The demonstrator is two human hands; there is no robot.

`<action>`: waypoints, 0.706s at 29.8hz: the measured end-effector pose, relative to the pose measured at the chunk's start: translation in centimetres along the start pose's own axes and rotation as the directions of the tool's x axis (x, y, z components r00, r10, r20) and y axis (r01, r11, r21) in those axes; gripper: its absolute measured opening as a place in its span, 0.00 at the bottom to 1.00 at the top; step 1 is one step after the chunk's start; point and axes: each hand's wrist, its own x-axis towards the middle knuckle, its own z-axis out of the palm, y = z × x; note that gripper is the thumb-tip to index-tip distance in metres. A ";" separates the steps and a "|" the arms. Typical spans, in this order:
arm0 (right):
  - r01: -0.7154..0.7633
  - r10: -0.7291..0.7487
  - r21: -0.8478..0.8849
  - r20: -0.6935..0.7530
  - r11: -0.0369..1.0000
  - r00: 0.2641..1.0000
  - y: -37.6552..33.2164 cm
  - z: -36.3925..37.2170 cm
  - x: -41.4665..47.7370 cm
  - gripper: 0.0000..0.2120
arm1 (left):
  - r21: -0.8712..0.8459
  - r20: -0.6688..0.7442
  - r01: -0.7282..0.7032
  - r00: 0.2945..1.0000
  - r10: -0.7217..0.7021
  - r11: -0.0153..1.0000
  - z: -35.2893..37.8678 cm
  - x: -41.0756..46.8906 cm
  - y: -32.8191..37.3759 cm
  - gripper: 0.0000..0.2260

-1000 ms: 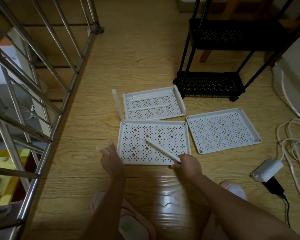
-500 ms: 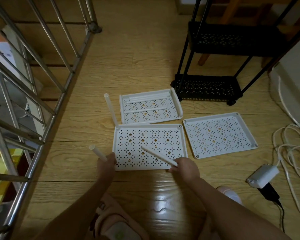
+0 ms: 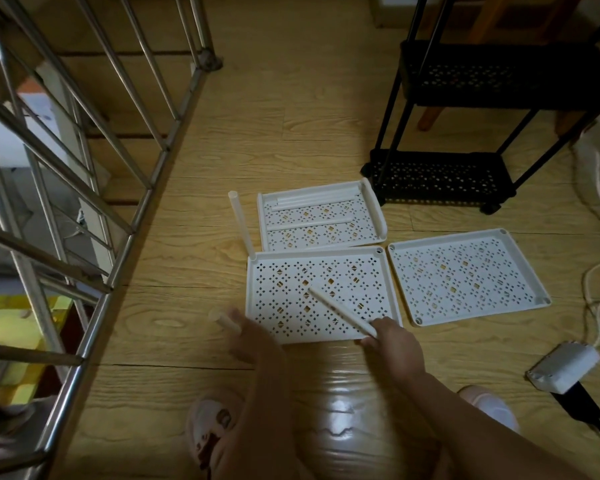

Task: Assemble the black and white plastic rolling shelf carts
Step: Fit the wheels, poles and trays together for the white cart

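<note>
Tray (image 3: 323, 296) on floor, one post (image 3: 242, 226) seated far-left. Left hand (image 3: 253, 337) grips tube (image 3: 224, 318) beside near-left corner; right hand (image 3: 392, 341) grips second tube (image 3: 340, 311) across tray. I judge the risk: slanted entry jamming a socket.

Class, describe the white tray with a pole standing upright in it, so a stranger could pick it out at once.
Find the black cart at the top right; three white trays lie on the floor before it. Take the tray nearest the viewer. It alone has a white pole standing upright in its far left corner.
</note>
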 end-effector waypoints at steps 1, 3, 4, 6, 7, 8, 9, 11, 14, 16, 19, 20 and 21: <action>0.010 -0.010 0.001 -0.005 1.000 1.000 0.0 0.1 0.0 0.11 | -0.083 -0.018 0.020 1.000 -0.021 0.996 0.3 0.0 0.2 0.27; 0.054 -0.054 -0.010 -0.002 0.998 0.999 0.1 0.0 0.1 0.11 | -0.148 -0.048 0.039 0.998 -0.047 0.988 0.4 -0.1 0.3 0.25; 0.071 -0.071 -0.012 0.004 0.997 0.997 0.1 0.0 0.1 0.11 | -0.155 -0.051 0.031 0.998 -0.039 0.987 0.3 0.0 0.2 0.24; 0.091 -0.091 -0.011 0.018 0.996 0.996 0.3 -0.1 0.2 0.12 | -0.151 -0.063 0.019 0.998 -0.029 0.988 0.3 0.2 0.2 0.22; 0.100 -0.100 -0.015 0.025 0.995 0.995 0.4 -0.1 0.3 0.12 | -0.139 -0.058 0.017 0.998 -0.025 0.990 0.4 0.4 0.2 0.22; 0.111 -0.110 -0.019 0.035 0.994 0.993 0.4 -0.2 0.5 0.12 | -0.113 -0.047 0.013 0.999 -0.019 0.994 0.4 0.7 0.2 0.21; 0.122 -0.121 -0.021 0.042 0.992 0.992 0.4 -0.3 0.6 0.12 | -0.078 -0.026 0.000 1.000 -0.002 0.997 0.4 1.0 0.1 0.21; 0.146 -0.145 -0.022 0.051 0.989 0.988 0.5 -0.6 0.9 0.13 | 0.009 0.032 -0.043 0.999 0.043 0.999 0.0 1.3 -0.2 0.19; 0.178 -0.176 -0.022 0.068 0.984 0.982 0.5 -1.1 1.2 0.13 | 0.060 0.109 -0.165 0.981 0.158 0.984 -0.5 1.9 -0.5 0.13; 0.191 -0.189 -0.011 0.077 0.982 0.979 0.6 -1.3 1.4 0.13 | 0.102 0.213 -0.269 0.946 0.243 0.958 -1.0 1.9 -0.6 0.14; 0.224 -0.221 -0.022 0.098 0.974 0.970 0.8 -1.6 1.7 0.13 | 0.134 0.345 -0.367 0.888 0.304 0.921 -1.7 2.5 -1.0 0.16; 0.236 -0.233 -0.016 0.104 0.972 0.967 0.9 -1.7 1.9 0.13 | 0.146 0.377 -0.381 0.875 0.305 0.913 -2.0 2.7 -1.0 0.16; 0.246 -0.244 -0.010 0.108 0.969 0.964 1.0 -1.8 2.1 0.13 | 0.151 0.421 -0.397 0.854 0.305 0.905 -2.1 3.0 -0.9 0.16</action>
